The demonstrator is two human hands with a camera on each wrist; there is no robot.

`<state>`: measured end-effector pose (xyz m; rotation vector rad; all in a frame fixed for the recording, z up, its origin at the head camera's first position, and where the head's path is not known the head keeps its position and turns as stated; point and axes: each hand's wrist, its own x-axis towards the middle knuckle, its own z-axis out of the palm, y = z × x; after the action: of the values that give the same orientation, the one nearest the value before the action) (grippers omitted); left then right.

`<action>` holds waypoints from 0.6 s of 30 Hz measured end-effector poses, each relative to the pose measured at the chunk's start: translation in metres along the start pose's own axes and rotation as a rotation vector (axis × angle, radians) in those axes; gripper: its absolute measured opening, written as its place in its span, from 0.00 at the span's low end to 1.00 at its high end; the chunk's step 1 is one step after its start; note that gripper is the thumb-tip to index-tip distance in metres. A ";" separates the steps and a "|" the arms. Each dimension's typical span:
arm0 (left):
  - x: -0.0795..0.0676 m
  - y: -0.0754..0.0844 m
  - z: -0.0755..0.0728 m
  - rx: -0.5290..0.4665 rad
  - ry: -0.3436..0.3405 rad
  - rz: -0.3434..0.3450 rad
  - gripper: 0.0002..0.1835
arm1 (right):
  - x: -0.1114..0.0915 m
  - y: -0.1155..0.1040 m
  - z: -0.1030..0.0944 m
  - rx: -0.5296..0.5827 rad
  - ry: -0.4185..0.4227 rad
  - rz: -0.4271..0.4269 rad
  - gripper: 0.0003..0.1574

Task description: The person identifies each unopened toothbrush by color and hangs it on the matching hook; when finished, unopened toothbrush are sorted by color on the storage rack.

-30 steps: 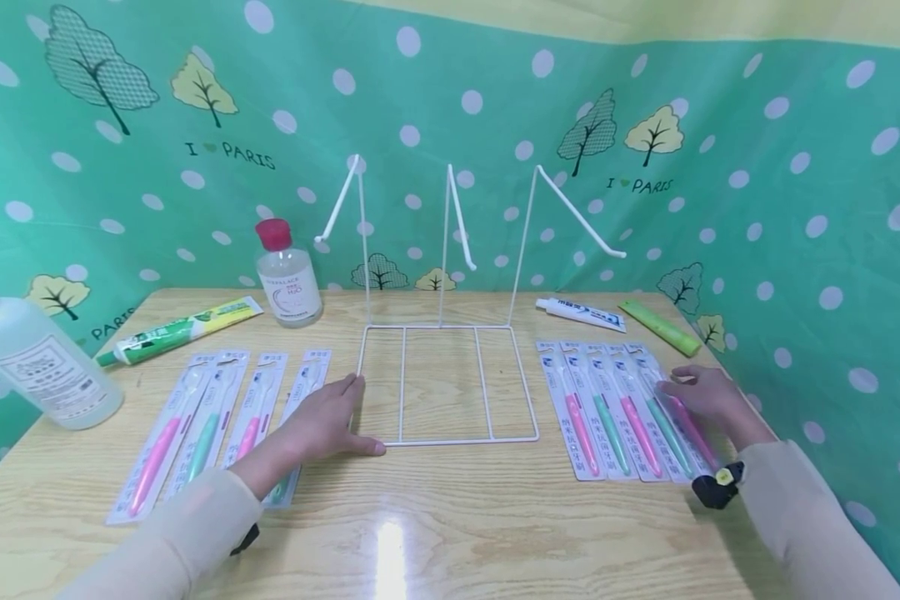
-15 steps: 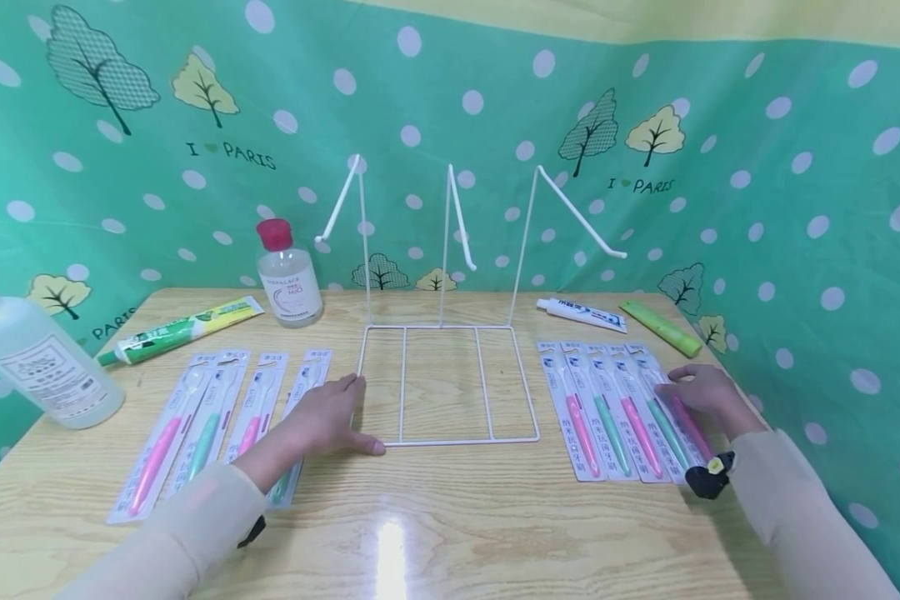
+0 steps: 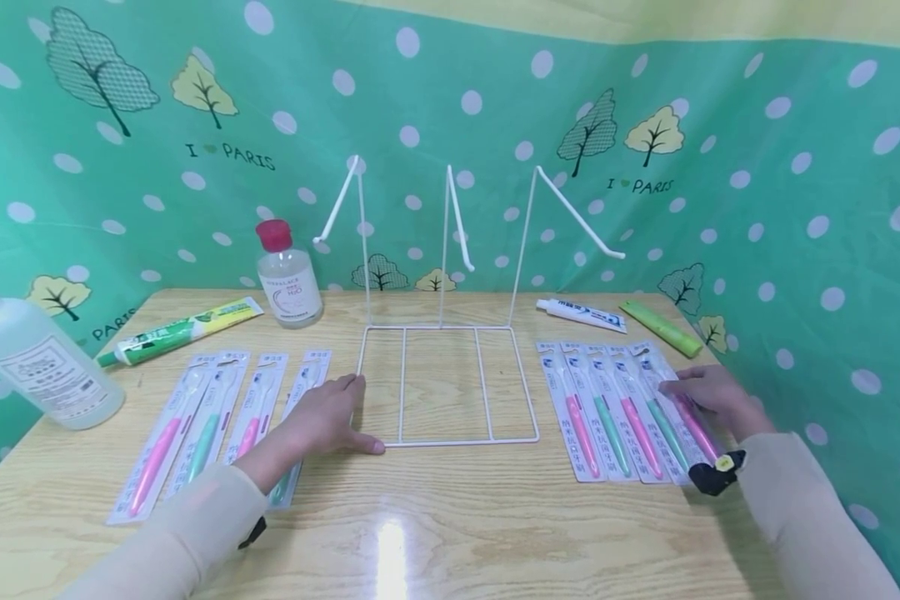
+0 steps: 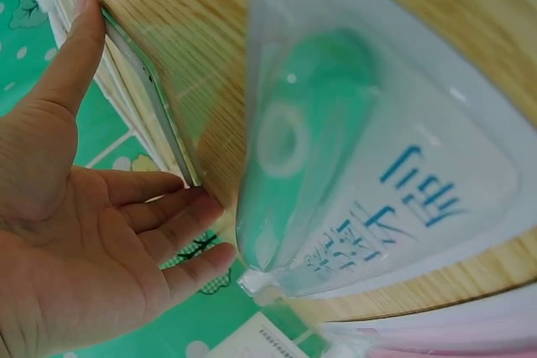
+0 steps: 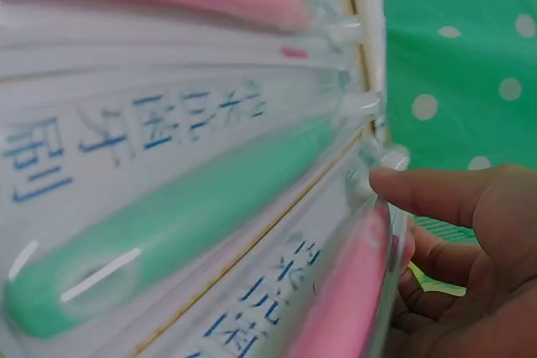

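My left hand (image 3: 328, 417) rests at the front left corner of a white wire rack (image 3: 450, 442). Its thumb lies along the front bar and its fingers reach to the left bar, relaxed and spread in the left wrist view. Beneath that forearm lies a packaged green toothbrush (image 4: 310, 123). On the right, my right hand (image 3: 708, 393) pinches the outer edge of the rightmost packaged toothbrush (image 3: 693, 425), which has a pink handle. In the right wrist view its thumb (image 5: 428, 190) presses on the clear package while the other fingers curl behind the edge.
Several packaged toothbrushes (image 3: 607, 417) fan out beside the right hand, others (image 3: 157, 450) at left. Behind them are a green toothpaste tube (image 3: 187, 329), a red-capped bottle (image 3: 291, 283), a white tube (image 3: 581, 314) and a green tube (image 3: 660, 327). A pump bottle (image 3: 48, 367) stands far left.
The right wrist has shifted slightly, and the rightmost toothbrush package has tilted a little in the right hand's grip. The left hand and the rack have stayed in place.
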<state>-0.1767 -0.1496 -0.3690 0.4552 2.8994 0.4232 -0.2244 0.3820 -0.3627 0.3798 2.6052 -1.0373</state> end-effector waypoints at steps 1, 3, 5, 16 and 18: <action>0.000 0.000 0.000 -0.005 -0.001 -0.002 0.60 | -0.001 -0.001 0.000 0.016 0.006 -0.013 0.46; -0.001 -0.001 -0.001 -0.012 -0.001 -0.005 0.61 | -0.003 -0.004 -0.002 0.045 0.019 -0.027 0.42; -0.002 -0.001 -0.001 -0.021 0.002 -0.003 0.61 | -0.007 -0.007 -0.003 0.069 0.032 -0.041 0.40; -0.002 -0.003 0.004 -0.047 0.009 0.013 0.61 | -0.040 -0.037 -0.014 -0.006 0.132 -0.150 0.51; -0.001 -0.004 0.005 -0.044 0.007 0.010 0.61 | -0.047 -0.042 -0.015 0.015 0.154 -0.171 0.51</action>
<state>-0.1755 -0.1527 -0.3744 0.4630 2.8892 0.4901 -0.1995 0.3566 -0.3089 0.2522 2.8102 -1.1233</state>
